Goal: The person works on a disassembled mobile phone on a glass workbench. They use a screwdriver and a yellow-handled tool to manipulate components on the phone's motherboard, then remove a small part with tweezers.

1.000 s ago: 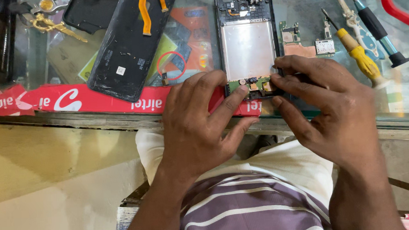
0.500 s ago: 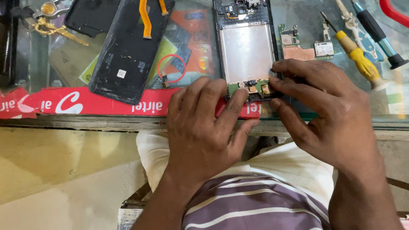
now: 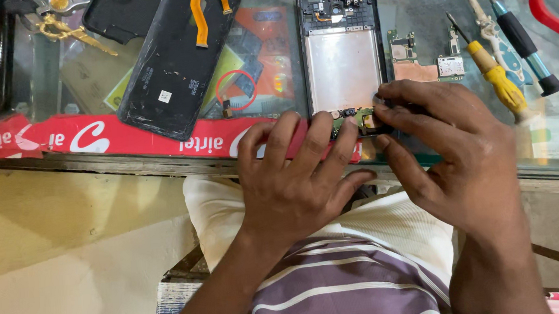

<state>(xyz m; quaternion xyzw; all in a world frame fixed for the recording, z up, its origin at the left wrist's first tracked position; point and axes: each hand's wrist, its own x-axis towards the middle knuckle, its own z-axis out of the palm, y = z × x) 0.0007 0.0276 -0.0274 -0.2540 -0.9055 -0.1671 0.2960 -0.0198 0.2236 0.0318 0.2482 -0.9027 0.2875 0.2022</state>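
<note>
Head view showed a black back cover (image 3: pixel 169 63) lying left on the glass worktop (image 3: pixel 41 68). The left hand (image 3: pixel 294 182) pressed spread fingers on the opened phone's (image 3: pixel 343 62) lower edge. The right hand (image 3: pixel 454 153) pinched narrowly at that same edge. Screwdrivers (image 3: pixel 498 79) lay just right.

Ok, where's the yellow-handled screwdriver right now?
In the head view, the yellow-handled screwdriver lies on the glass counter at the right, just beyond the right hand, between the loose circuit boards and the teal-handled screwdriver.
</note>
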